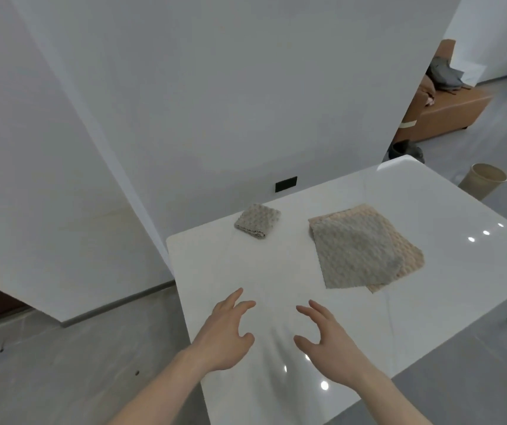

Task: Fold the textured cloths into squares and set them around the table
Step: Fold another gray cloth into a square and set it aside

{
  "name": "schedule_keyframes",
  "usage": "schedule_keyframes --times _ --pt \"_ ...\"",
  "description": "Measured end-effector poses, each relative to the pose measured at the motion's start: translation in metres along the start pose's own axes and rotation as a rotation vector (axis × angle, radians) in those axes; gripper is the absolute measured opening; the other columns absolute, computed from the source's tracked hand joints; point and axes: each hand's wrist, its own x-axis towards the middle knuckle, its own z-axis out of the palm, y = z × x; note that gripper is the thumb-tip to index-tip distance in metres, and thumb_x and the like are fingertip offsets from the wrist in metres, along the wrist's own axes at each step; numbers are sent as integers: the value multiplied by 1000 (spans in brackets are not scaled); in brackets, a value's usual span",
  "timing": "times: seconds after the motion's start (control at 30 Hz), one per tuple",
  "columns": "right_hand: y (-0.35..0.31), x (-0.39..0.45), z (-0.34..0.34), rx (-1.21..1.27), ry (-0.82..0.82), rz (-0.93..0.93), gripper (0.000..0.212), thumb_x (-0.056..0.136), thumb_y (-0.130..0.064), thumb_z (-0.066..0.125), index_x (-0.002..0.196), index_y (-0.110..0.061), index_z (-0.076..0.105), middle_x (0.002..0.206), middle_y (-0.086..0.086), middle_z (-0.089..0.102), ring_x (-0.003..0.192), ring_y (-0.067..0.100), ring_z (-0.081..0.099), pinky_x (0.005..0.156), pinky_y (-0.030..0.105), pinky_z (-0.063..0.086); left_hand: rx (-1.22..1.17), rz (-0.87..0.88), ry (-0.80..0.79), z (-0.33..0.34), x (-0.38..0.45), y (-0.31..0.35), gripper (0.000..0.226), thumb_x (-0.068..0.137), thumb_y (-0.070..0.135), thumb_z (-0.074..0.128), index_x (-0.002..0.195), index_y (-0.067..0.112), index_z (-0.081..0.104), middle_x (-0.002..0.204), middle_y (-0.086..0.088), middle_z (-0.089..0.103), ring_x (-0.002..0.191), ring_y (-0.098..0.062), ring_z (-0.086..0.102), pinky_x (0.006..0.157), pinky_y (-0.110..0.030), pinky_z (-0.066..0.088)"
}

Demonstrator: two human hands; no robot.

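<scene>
Two hands, left hand [224,335] and right hand [327,338], spread, empty above white table [430,317]. Bumpy grey folded cloth [257,221] near its far edge; grey flat cloth [358,256] overlaps, seemingly, a beige cloth [411,259]. No legible writing.

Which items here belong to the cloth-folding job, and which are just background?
Job: folded grey cloth; unfolded grey cloth lying on a beige cloth; white table.
Background: sofa; beige bin; wall socket.

The folded cloth [257,221] was grey and bumpy-textured. A grey cloth [358,252] overlay a beige cloth [411,256] on the glossy white table [430,317].
</scene>
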Motion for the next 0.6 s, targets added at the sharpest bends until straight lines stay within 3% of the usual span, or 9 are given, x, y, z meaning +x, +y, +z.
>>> schedule_keyframes --times 0.23,0.43,0.6 --pt "49 18 -61 -15 -137 -113 58 94 -40 59 148 -43 38 161 -24 14 144 2 29 115 32 37 -102 -100 144 45 8 72 63 94 31 54 153 40 33 165 25 2 152 -6 9 113 -20 23" --pt "81 27 -105 -109 -210 -172 57 96 -36 59 149 -39 38 162 -18 17 147 3 24 113 20 26 -157 -207 222 79 -1 108 59 95 33 55 151 41 36 165 24 6 150 -5 15 117 -24 25" --pt "96 31 -125 -108 -198 -164 57 96 -36 60 149 -40 38 163 -17 17 147 4 24 114 22 27 -131 -231 209 91 0 114 59 95 34 55 151 40 36 165 23 8 150 -7 12 118 -25 24"
